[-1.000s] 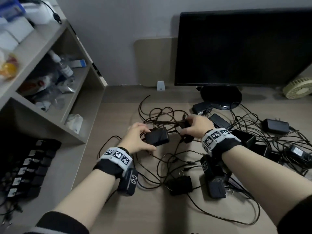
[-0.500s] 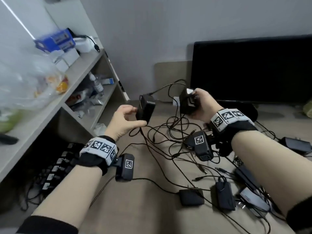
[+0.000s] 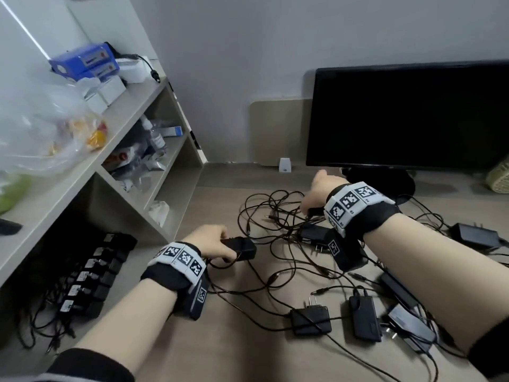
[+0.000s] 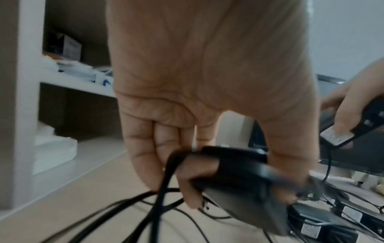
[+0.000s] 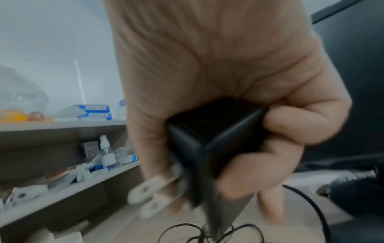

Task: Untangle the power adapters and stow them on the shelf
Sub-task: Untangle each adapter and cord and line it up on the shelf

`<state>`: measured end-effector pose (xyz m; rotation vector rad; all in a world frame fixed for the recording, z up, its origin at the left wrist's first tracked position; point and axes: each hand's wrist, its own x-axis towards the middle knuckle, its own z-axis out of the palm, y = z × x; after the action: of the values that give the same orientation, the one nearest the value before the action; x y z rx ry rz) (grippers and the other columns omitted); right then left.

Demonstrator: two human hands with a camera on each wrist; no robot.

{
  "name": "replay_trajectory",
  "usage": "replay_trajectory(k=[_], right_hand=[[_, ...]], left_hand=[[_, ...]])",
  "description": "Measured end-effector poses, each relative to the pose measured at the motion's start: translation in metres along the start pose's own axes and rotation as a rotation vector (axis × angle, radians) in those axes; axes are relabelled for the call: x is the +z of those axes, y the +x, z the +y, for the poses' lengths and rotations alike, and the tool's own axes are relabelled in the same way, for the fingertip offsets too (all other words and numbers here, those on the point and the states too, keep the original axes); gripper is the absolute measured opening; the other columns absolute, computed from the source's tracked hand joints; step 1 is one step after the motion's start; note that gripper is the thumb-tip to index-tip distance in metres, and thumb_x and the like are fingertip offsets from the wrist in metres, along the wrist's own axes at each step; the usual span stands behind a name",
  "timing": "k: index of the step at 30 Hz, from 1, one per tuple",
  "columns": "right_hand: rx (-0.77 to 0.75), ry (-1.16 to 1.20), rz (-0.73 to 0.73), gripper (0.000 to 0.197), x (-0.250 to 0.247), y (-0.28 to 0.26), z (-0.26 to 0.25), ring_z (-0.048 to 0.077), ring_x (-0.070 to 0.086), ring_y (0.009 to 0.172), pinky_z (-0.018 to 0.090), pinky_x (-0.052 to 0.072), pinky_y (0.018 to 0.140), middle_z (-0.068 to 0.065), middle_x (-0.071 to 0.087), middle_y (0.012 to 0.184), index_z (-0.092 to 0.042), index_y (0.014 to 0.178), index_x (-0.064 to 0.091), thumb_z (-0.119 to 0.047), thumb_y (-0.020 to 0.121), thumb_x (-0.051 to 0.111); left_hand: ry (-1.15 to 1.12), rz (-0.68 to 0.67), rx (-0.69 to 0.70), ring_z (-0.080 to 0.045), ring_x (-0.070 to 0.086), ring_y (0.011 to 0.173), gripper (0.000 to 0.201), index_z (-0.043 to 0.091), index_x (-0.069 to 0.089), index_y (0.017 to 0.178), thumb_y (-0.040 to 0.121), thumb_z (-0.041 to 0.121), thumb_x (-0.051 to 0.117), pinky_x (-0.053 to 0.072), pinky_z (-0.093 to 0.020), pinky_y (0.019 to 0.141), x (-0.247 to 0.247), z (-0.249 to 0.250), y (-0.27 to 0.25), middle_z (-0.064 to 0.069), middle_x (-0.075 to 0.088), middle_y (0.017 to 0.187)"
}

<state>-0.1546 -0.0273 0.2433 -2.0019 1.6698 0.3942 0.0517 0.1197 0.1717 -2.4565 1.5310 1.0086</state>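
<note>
My left hand [image 3: 209,241] [image 4: 207,148] grips a black power adapter [image 3: 242,250] [image 4: 249,189] low over the desk, with its cord looped under the fingers. My right hand [image 3: 316,197] [image 5: 239,131] grips a second black adapter [image 5: 207,139] with metal prongs [image 5: 149,192]; in the head view that adapter is mostly hidden under the hand. A tangle of black cords [image 3: 278,216] lies between the two hands. More black adapters [image 3: 311,319] lie on the desk at the front right. A row of adapters [image 3: 91,277] sits on the lowest shelf at the left.
A black monitor [image 3: 407,114] stands at the back right on its round base. The shelf unit [image 3: 132,106] at the left holds blue boxes [image 3: 85,60], a plastic bag, bottles and packets. A small white object [image 3: 285,164] stands by the back wall.
Both hands have come down from a raised position to the desk, each still gripping its adapter. They have also moved apart, the left toward me and the right toward the monitor.
</note>
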Motion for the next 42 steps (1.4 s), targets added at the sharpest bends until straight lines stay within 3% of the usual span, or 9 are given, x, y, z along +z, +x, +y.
replay_trajectory(k=[3, 5, 9, 16, 25, 31, 38, 40, 42], right_hand=[[-0.004, 0.406, -0.357, 0.017, 0.0, -0.006, 0.0, 0.018, 0.061, 0.055, 0.022, 0.052, 0.052, 0.004, 0.061, 0.061, -0.009, 0.079, 0.058, -0.024, 0.083, 0.066], [0.038, 0.812, -0.54, 0.017, 0.006, -0.006, -0.001, 0.017, 0.056, 0.037, 0.015, 0.04, 0.035, 0.008, 0.063, 0.056, -0.01, 0.087, 0.055, -0.026, 0.087, 0.058], [0.1, 1.242, -0.673, 0.028, 0.025, 0.015, -0.004, 0.015, 0.053, 0.041, 0.012, 0.038, 0.04, 0.024, 0.065, 0.087, -0.014, 0.093, 0.045, -0.042, 0.089, 0.043], [0.096, 1.06, -0.805, 0.029, 0.054, 0.004, -0.022, 0.019, 0.054, 0.04, 0.014, 0.037, 0.033, 0.024, 0.062, 0.091, -0.013, 0.103, 0.046, -0.04, 0.094, 0.04], [-0.098, 0.867, -0.942, 0.034, 0.055, -0.013, -0.027, 0.03, 0.064, 0.058, 0.03, 0.051, 0.054, 0.012, 0.068, 0.067, -0.009, 0.095, 0.054, -0.04, 0.093, 0.041], [-0.219, 0.944, -1.124, 0.038, 0.059, -0.004, -0.024, 0.039, 0.065, 0.089, 0.041, 0.056, 0.066, 0.021, 0.067, 0.101, -0.007, 0.115, 0.056, -0.034, 0.088, 0.047], [-0.14, 0.964, -0.984, 0.013, 0.056, 0.007, -0.025, 0.022, 0.07, 0.065, 0.032, 0.058, 0.056, 0.009, 0.069, 0.074, -0.008, 0.093, 0.058, -0.016, 0.088, 0.048], [-0.119, 0.916, -0.923, 0.01, 0.053, 0.01, -0.023, 0.019, 0.069, 0.068, 0.031, 0.057, 0.063, 0.007, 0.069, 0.075, -0.008, 0.092, 0.058, -0.014, 0.087, 0.052], [-0.109, 0.939, -0.843, 0.014, 0.047, 0.015, -0.016, 0.023, 0.066, 0.077, 0.036, 0.055, 0.079, 0.009, 0.068, 0.081, -0.007, 0.095, 0.058, -0.009, 0.081, 0.06]], left_hand=[[-0.103, 0.058, -0.037, -0.015, 0.055, 0.074, 0.033, 0.021, 0.058, 0.082, 0.063, 0.046, 0.07, 0.039, -0.024, 0.059, 0.008, -0.007, 0.002, 0.0, 0.063, 0.085], [-0.186, 0.11, -0.005, -0.014, 0.053, 0.07, 0.034, 0.018, 0.057, 0.084, 0.068, 0.045, 0.07, 0.037, -0.025, 0.058, 0.009, -0.008, -0.001, 0.001, 0.06, 0.08], [-0.736, 0.123, 0.187, -0.009, 0.058, 0.073, 0.053, 0.022, 0.052, 0.087, 0.042, 0.042, 0.072, 0.047, -0.018, 0.068, 0.011, -0.013, -0.01, 0.002, 0.062, 0.085], [-1.063, 0.045, 0.319, -0.01, 0.061, 0.093, 0.068, 0.014, 0.054, 0.108, 0.046, 0.012, 0.081, 0.05, -0.016, 0.086, 0.028, -0.026, -0.018, -0.002, 0.063, 0.101], [-1.081, 0.095, 0.413, 0.0, 0.061, 0.099, 0.061, 0.023, 0.059, 0.104, 0.054, -0.01, 0.066, 0.049, -0.014, 0.088, 0.035, -0.01, -0.027, 0.006, 0.062, 0.109], [-1.081, 0.103, 0.471, 0.003, 0.062, 0.1, 0.065, 0.022, 0.059, 0.107, 0.058, -0.018, 0.071, 0.05, -0.014, 0.082, 0.031, 0.013, -0.028, 0.006, 0.063, 0.109], [-1.187, 0.089, 0.509, -0.009, 0.054, 0.119, 0.067, 0.023, 0.056, 0.115, 0.062, -0.017, 0.06, 0.051, -0.023, 0.091, 0.014, 0.017, -0.023, 0.004, 0.058, 0.126], [-1.423, 0.033, 0.459, -0.015, 0.057, 0.118, 0.054, 0.018, 0.061, 0.106, 0.061, -0.012, 0.06, 0.051, -0.031, 0.094, 0.004, 0.009, -0.02, -0.002, 0.062, 0.123], [-1.78, 0.003, 0.401, -0.021, 0.068, 0.097, 0.018, 0.015, 0.063, 0.074, 0.063, 0.005, 0.073, 0.055, -0.041, 0.088, -0.008, -0.001, -0.018, -0.006, 0.071, 0.091]])
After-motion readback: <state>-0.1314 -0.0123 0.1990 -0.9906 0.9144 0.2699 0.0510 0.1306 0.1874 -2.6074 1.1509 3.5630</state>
